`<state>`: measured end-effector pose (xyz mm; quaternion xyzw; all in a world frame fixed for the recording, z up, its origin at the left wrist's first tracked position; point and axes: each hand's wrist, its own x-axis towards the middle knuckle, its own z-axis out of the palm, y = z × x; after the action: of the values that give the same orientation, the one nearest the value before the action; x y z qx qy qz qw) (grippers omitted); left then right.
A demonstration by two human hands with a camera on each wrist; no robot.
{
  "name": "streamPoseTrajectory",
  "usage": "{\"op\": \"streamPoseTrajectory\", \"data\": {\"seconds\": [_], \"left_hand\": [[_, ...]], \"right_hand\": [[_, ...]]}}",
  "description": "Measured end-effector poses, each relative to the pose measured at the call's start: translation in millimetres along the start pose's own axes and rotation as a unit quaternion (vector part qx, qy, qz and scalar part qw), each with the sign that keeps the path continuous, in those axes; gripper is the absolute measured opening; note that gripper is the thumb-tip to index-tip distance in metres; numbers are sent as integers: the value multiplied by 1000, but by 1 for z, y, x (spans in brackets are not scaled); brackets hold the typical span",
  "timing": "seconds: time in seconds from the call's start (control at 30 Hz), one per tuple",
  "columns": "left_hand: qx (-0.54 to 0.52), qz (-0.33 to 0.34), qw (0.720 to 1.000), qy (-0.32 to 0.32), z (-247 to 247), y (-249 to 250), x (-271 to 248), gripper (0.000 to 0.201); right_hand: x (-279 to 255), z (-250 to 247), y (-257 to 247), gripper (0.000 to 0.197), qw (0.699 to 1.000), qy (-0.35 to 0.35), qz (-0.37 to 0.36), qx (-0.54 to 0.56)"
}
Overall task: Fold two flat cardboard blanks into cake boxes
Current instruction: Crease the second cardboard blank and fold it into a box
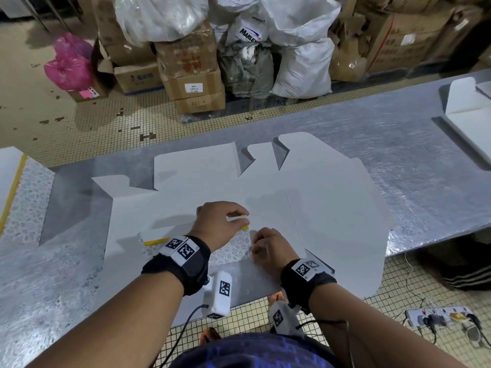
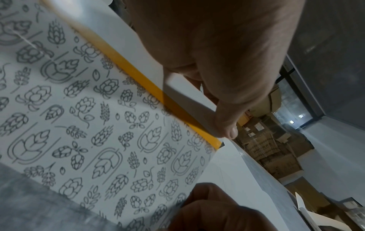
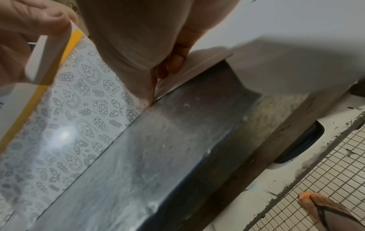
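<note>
Head view: left hand pinches blank flap edge; right hand presses crease.

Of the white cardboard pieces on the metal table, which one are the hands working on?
The large flat white cardboard blank in the centre: the left hand pinches its folded-up patterned flap. The pieces at the far left and far right lie untouched.

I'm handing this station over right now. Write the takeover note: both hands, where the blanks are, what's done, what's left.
Left hand: pinches the near flap at its yellow-striped edge, patterned side up, lifted over the blank.
Right hand: fingers curled on the flap's right end at the crease.
Blank in work: flat on the metal table, only this flap raised.
More white cardboard lies far right.
Done: no box formed.
Left: every remaining fold, then the second blank.
</note>
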<state>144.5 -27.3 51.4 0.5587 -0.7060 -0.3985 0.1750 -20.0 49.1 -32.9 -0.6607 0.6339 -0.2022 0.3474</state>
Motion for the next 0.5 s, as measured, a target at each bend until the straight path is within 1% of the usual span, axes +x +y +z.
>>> {"op": "streamPoseTrajectory", "data": {"seconds": [0.03,0.1,0.17,0.23,0.3,0.33,0.4,0.43,0.5], "left_hand": [[-13,1,1000,-2,-3,-2,-1,20],[-37,11,999,16,-11,-8,-4,23],[-46,5,998,41,-23,-16,-9,23],[-46,-6,996,70,-36,-27,-16,18],[-42,-22,994,99,-49,-38,-25,14],[-37,-33,992,112,-55,-44,-29,14],[-30,-59,988,139,-65,-55,-37,15],[-28,-71,985,153,-70,-61,-41,16],[-22,-96,978,186,-77,-73,-48,21]], "right_hand": [[0,-2,-2,6,1000,-3,2,4],[2,-8,-8,9,1000,-9,13,6],[4,-17,-15,18,999,-19,46,11],[9,-24,-20,26,997,-8,66,33],[14,-31,-27,31,994,14,74,77],[18,-34,-32,33,992,25,71,100],[26,-37,-44,38,991,50,39,118],[31,-38,-49,38,991,61,17,119],[40,-38,-63,31,991,61,-16,117]]}}
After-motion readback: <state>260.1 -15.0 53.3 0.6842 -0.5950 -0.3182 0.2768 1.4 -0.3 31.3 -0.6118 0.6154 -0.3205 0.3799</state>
